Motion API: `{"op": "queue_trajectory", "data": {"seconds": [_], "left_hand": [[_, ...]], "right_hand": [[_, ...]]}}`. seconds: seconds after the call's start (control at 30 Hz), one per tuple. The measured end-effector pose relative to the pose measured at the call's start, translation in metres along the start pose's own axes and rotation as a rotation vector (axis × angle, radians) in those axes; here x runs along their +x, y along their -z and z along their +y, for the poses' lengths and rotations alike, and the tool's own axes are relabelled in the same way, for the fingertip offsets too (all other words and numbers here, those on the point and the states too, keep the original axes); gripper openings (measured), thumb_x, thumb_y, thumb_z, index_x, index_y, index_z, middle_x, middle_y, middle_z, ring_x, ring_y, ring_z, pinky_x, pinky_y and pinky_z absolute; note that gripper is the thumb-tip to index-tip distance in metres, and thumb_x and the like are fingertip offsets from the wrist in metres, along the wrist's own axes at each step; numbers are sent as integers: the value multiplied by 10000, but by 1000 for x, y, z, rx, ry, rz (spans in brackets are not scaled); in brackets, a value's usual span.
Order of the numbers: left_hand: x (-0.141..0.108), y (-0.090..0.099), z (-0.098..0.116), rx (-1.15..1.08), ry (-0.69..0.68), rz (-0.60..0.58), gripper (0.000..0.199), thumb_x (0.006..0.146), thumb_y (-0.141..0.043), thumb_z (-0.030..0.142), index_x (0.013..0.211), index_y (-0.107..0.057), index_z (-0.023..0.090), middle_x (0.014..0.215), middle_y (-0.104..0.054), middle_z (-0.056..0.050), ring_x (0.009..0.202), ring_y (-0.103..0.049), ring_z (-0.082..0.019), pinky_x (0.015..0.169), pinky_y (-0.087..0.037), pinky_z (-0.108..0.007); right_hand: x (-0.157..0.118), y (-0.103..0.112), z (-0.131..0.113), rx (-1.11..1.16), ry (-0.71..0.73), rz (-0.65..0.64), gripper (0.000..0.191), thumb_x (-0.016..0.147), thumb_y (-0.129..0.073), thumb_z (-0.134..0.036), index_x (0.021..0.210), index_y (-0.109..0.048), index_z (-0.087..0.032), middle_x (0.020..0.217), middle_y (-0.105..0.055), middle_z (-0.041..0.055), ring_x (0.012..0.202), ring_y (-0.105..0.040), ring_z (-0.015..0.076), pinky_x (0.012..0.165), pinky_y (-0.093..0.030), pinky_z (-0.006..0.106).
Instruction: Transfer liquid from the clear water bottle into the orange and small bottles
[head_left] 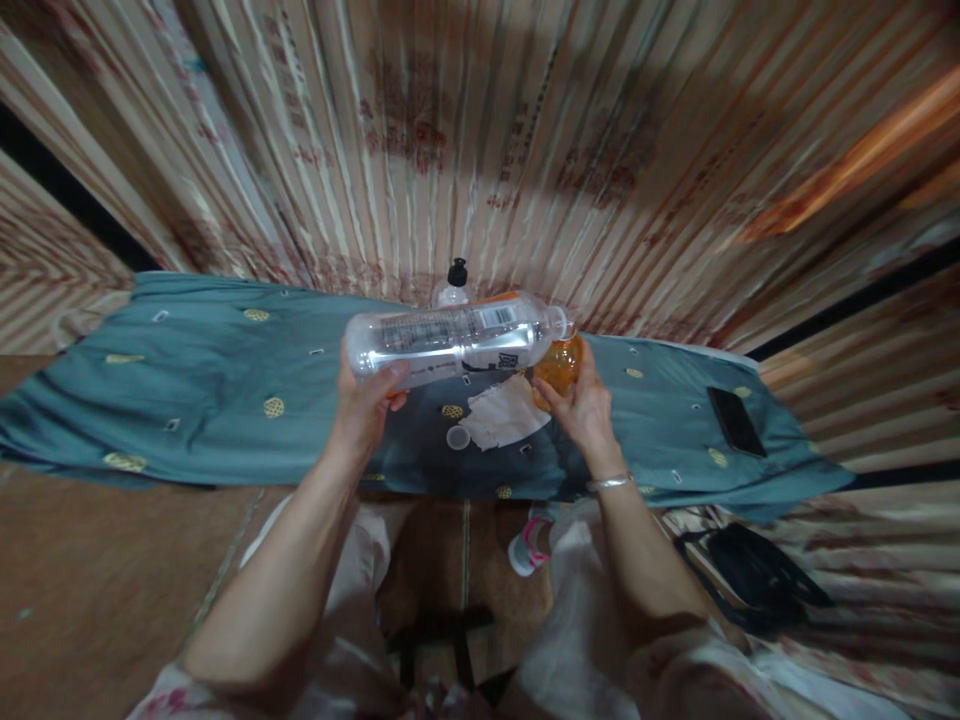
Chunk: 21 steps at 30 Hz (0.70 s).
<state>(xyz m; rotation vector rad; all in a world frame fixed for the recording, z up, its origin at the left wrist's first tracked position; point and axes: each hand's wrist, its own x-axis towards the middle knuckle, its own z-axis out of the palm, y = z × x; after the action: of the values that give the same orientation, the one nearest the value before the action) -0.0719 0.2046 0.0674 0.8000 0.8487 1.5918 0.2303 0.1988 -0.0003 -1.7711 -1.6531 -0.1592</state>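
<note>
A large clear plastic bottle [450, 340] with a printed label lies almost level in the air, its base in my left hand [367, 400]. The fingers of that hand are wrapped round the base end. The bottle's neck points right and meets the top of a small orange, see-through container [559, 372]. My right hand [581, 400] is closed round this container. Whether liquid passes between the two I cannot tell. Below them on the cloth lie a crumpled white tissue [506, 414] and a small round whitish cap [458, 437].
A bottle with a black top [457, 272] stands behind the large bottle, by the curtain [465, 130]. The green patterned cloth [217, 400] covers the table. A dark phone [736, 422] lies at its right. A black bag [765, 575] is below on the right.
</note>
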Motion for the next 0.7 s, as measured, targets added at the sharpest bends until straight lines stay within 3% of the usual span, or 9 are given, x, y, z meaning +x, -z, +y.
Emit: {"op": "queue_trajectory", "data": {"seconds": [0.7], "left_hand": [[4,6,-10,20,-21,-31,733,505,-944,376,1150,-617,258,896,-699,1,568,-558,-124,434,-294,-222]], "right_hand": [[-1,3,1,-40,9,10,973,911,-577,-703,1633,-311,-108,1409,-691,248,1193,-732,385,967,-609,529]]}}
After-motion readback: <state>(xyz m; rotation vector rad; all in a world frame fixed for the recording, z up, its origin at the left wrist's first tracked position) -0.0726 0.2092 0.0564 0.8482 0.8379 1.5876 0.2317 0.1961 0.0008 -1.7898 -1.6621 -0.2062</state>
